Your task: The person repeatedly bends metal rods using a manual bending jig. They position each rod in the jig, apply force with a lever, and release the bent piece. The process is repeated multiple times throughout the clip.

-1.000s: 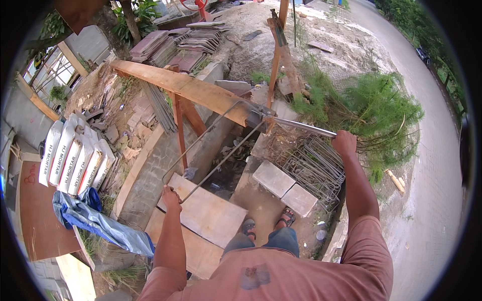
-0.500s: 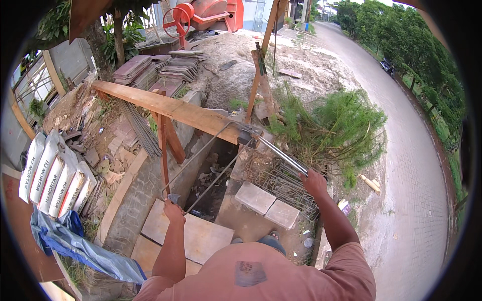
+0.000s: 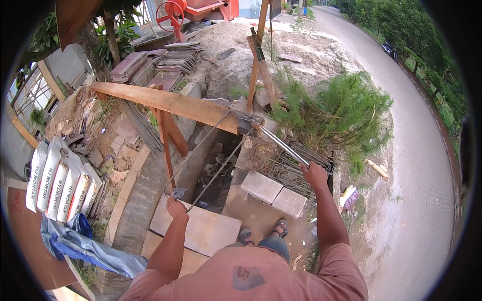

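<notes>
My left hand (image 3: 176, 208) is closed around the near end of a bent steel bar (image 3: 213, 173), whose two long legs run up to the end of a wooden beam (image 3: 170, 104). A dark metal bending block (image 3: 246, 122) sits on that beam end, and the bar's far part meets it. My right hand (image 3: 315, 175) grips the near end of a shiny metal lever (image 3: 282, 143), which slants up and left to the block. Some clear plastic (image 3: 178, 192) shows just beyond my left fingers.
Under the beam runs an open trench (image 3: 216, 193). Concrete slabs (image 3: 213, 231) lie by my feet, with pale blocks (image 3: 262, 188) and a pile of bent steel stirrups (image 3: 296, 168) to the right. Mortar bags (image 3: 63, 183) stand at left; a leafy bush (image 3: 346, 113) grows at right.
The view has tipped slightly, bringing both my sandalled feet into sight. My right hand and the lever sit a little higher in the picture. Both hands keep their hold.
</notes>
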Tool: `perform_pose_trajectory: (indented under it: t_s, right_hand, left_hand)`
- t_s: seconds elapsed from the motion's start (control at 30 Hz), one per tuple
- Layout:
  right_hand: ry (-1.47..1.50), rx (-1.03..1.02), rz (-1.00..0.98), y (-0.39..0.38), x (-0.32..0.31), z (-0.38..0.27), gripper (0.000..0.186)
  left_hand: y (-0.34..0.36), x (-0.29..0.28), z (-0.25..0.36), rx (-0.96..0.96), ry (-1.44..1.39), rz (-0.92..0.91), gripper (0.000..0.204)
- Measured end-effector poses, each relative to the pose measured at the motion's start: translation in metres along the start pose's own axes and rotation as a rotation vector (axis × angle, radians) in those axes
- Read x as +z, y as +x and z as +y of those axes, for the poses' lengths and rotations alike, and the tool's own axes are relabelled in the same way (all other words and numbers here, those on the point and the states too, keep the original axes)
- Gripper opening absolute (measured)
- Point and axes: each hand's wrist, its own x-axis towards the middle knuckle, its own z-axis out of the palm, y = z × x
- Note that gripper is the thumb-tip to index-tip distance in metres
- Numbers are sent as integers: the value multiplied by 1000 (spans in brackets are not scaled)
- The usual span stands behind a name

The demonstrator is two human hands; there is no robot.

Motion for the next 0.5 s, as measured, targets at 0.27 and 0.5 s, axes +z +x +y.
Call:
perform_pose_trajectory:
  t_s: [0.27,0.5]
  right_hand:
    - [141,160,90,-63,-9,-68,45]
    - [200,118,-53,-71,-9,-64,37]
  left_hand:
    - [24,-10,0,-19,106,31,31]
    - [25,-7,-10,-95,66,76,24]
